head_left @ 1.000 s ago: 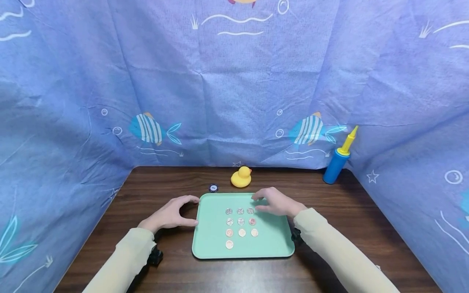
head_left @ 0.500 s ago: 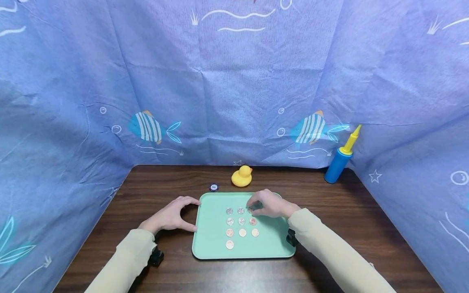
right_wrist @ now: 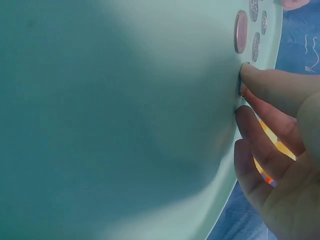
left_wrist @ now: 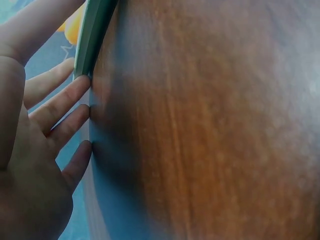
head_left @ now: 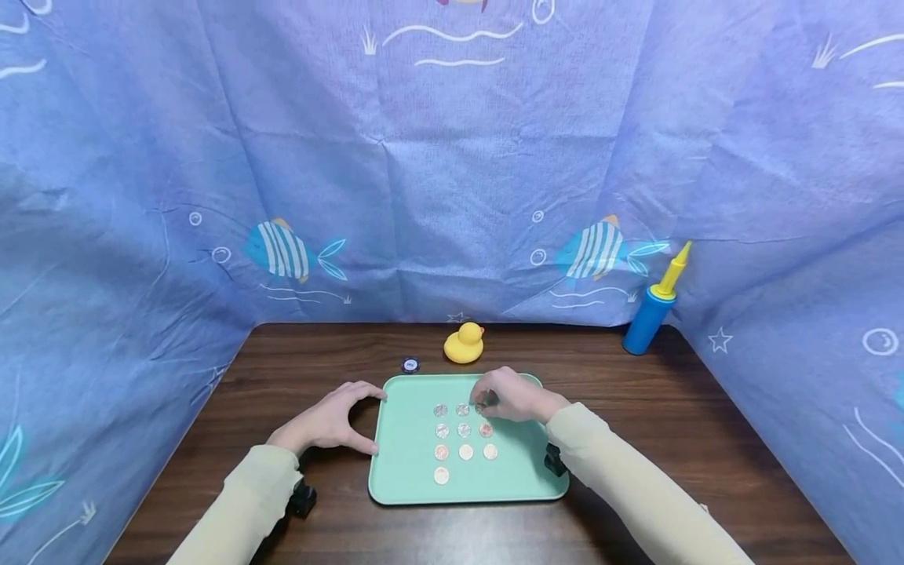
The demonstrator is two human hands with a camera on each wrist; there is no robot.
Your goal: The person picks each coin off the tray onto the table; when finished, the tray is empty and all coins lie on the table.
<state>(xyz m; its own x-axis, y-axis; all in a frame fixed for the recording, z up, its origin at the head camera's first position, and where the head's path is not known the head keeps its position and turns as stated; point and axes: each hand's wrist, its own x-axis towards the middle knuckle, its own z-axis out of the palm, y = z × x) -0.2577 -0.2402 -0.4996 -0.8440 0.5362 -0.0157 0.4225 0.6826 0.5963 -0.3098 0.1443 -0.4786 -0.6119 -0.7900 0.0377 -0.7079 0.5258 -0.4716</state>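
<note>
A mint-green tray (head_left: 402, 463) lies on the dark wooden table and bears several coins (head_left: 464, 430) in rows. My left hand (head_left: 332, 416) rests at the tray's left edge, thumb and fingers spread wide, fingertips right at the rim. Over the far row, the thumb and index finger of my right hand (head_left: 514, 395) pinch the rightmost coin (right_wrist: 241, 89), which they mostly hide. Its other fingers touch down close to the tray surface in the right wrist view. A reddish coin (right_wrist: 241, 32) lies just beside that thumb.
Behind the tray sit a yellow rubber duck (head_left: 464, 344) and a small dark round chip (head_left: 410, 364). A blue hand pump (head_left: 648, 314) with a yellow nozzle stands at the back right corner. A blue fish-print cloth (head_left: 452, 173) hangs around the table.
My right hand has moved left and slightly down onto the far row's rightmost coin, its thumb and index finger closing there. The left thumb has slid a little toward me along the rim.
</note>
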